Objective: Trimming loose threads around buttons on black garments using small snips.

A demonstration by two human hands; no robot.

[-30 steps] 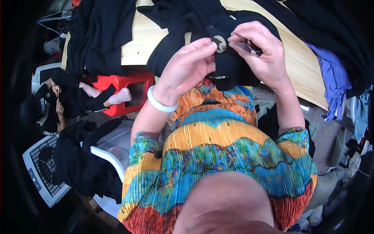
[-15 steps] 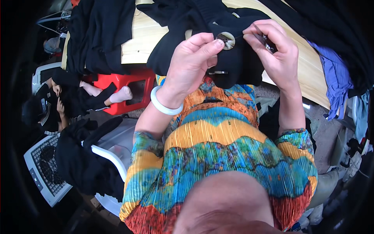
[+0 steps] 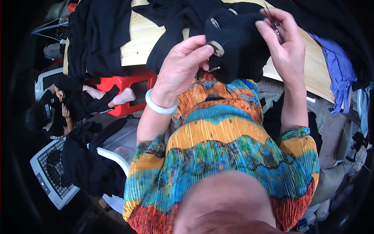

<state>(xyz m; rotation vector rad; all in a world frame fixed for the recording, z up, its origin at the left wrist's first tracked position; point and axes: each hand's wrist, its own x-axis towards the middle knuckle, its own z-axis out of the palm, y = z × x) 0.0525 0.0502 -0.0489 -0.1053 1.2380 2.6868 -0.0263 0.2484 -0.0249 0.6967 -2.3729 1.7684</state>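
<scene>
My left hand [image 3: 177, 72], a pale bangle on its wrist, pinches a large round horn-coloured button [image 3: 216, 48] between thumb and fingers. The button stands tilted against the black garment [image 3: 241, 46], which hangs over the table edge toward my lap. Further buttons show on the same cloth, one [image 3: 214, 22] just above and another [image 3: 233, 11] beyond it. Raised at the right, my right hand [image 3: 288, 50] is closed on small scissors [image 3: 277, 31], their points upward. Its thumb and index fingertip come close together; whether they pinch a needle or thread is too fine to see.
Dark garments [image 3: 99, 35] cover the left of the wooden table [image 3: 142, 43]. Blue-violet cloth [image 3: 331, 66] drapes off its right edge. A red stool [image 3: 128, 87], a seated person [image 3: 54, 105], a grey fan [image 3: 52, 171] and a white chair [image 3: 111, 158] draped with black cloth are at left.
My right hand has moved up and away from the button, with the scissors turned more upright. The left hand has shifted slightly left and down, and the button now shows more edge-on.
</scene>
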